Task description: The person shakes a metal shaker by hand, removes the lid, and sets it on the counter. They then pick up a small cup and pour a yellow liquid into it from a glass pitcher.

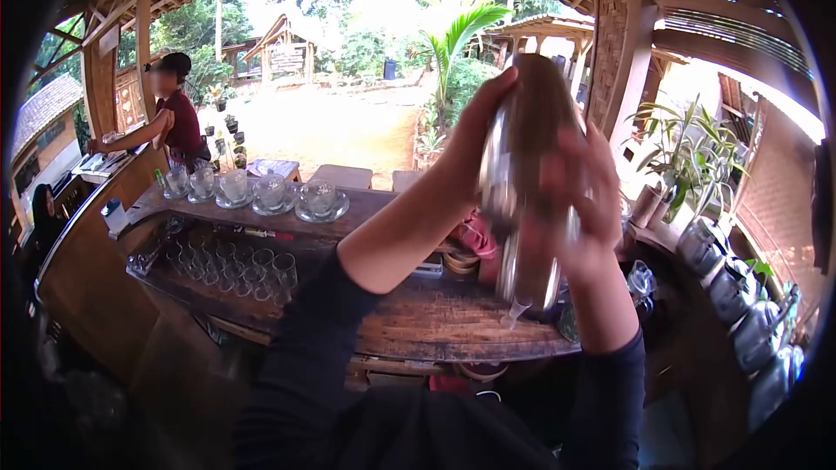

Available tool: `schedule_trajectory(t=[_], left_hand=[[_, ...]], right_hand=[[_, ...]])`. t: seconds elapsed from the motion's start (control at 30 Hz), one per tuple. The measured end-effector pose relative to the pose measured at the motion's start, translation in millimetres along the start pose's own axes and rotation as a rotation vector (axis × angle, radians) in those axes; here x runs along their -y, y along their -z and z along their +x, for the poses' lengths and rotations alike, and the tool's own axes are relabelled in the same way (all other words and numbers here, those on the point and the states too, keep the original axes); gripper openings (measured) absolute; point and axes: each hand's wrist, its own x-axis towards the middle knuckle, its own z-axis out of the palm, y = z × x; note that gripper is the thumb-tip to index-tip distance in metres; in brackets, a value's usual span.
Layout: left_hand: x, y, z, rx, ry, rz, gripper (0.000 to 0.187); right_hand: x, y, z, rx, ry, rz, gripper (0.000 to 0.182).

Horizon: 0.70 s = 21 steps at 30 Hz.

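Note:
A tall metal cocktail shaker [533,113], smeared by motion, is held up in front of me above the wooden counter [444,326]. My left hand [482,117] is closed on its left side near the upper end. Around its right side and lower part wrap the blurred fingers of my right hand [588,200]. The shaker stands nearly upright with a slight tilt. Below its lower end, a small clear glass item [515,312] shows on the counter, partly hidden. A red cloth [475,235] lies just behind the shaker.
Several glasses on saucers [272,196] line the raised ledge at left, with clear drinking glasses [252,274] on the shelf below. Metal kettles [733,289] and a potted plant [684,152] stand at right. Another person [181,117] leans over a counter at far left.

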Motion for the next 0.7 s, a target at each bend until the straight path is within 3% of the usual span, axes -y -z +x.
schedule_trajectory(t=[0.03, 0.07, 0.1, 0.13, 0.2, 0.23, 0.27, 0.3, 0.37, 0.4, 0.43, 0.47, 0.5, 0.53, 0.6, 0.63, 0.67, 0.7], left_hand=[[6.4, 5.6, -2.0, -0.177, -0.156, 0.350, 0.049], [12.4, 10.1, -0.8, -0.350, -0.314, 0.701, 0.051], [15.7, 21.1, 9.4, -0.266, -0.274, 0.232, 0.037], [13.7, 7.0, 10.3, -0.361, -0.231, 0.125, 0.033], [9.3, 10.6, 5.4, 0.133, -0.150, -0.093, 0.050], [8.7, -10.6, -2.2, -0.068, -0.116, -0.026, 0.053], [10.6, -36.3, -7.5, -0.269, -0.083, 0.044, 0.061], [14.5, -46.3, -7.3, -0.265, -0.082, 0.050, 0.061], [23.5, -58.7, -6.6, -0.023, -0.430, 0.260, 0.056], [18.4, -46.2, -1.0, -0.020, -0.425, 0.264, 0.056], [6.5, -17.5, 7.0, 0.144, -0.270, 0.119, 0.053], [-1.3, 7.3, 9.1, 0.307, -0.109, -0.026, 0.051], [5.3, 4.6, -0.8, -0.246, -0.370, 0.733, 0.037], [4.1, 4.6, 0.8, -0.241, -0.368, 0.729, 0.037], [-1.8, -7.8, 5.9, -0.369, -0.178, 0.147, 0.032], [5.2, -35.8, -4.9, -0.308, -0.389, 0.627, 0.043], [-10.5, -28.6, -6.4, 0.037, -0.148, -0.111, 0.045], [-15.5, -46.9, -12.8, -0.067, -0.131, -0.020, 0.046]], right_hand=[[-10.3, -12.1, -5.0, -0.048, -0.178, 0.212, 0.044], [-11.1, -34.0, -10.7, -0.200, -0.536, 0.270, 0.044], [-8.9, -29.8, -3.3, -0.184, -0.715, 0.327, 0.045], [-9.0, -21.2, 5.9, -0.171, -0.893, 0.379, 0.047], [-3.7, -0.5, 13.8, -0.105, -0.402, 0.228, 0.047], [11.6, 12.2, 26.2, -0.061, -0.338, 0.260, 0.046], [21.3, 25.8, 27.3, -0.011, -0.122, 0.207, 0.046], [18.8, 25.1, 25.9, -0.014, -0.117, 0.203, 0.046], [16.1, 16.1, 15.3, -0.094, -0.076, 0.156, 0.044], [14.3, 10.4, 9.3, -0.133, -0.055, 0.131, 0.043], [11.8, 4.9, 4.4, -0.174, -0.033, 0.105, 0.042], [-6.1, -4.4, 3.8, -0.156, -0.191, 0.104, 0.041], [-6.1, -22.2, 8.2, -0.305, -0.435, 0.239, 0.040], [-8.0, -22.7, 11.3, -0.235, -0.746, 0.268, 0.041], [-7.4, -17.8, 20.6, -0.246, -0.914, 0.415, 0.044], [-3.6, -12.3, 28.0, -0.241, -0.631, 0.313, 0.044], [6.3, -7.3, 39.4, -0.244, -0.367, 0.254, 0.043], [16.1, 11.7, 51.0, -0.056, -0.243, 0.206, 0.042]])
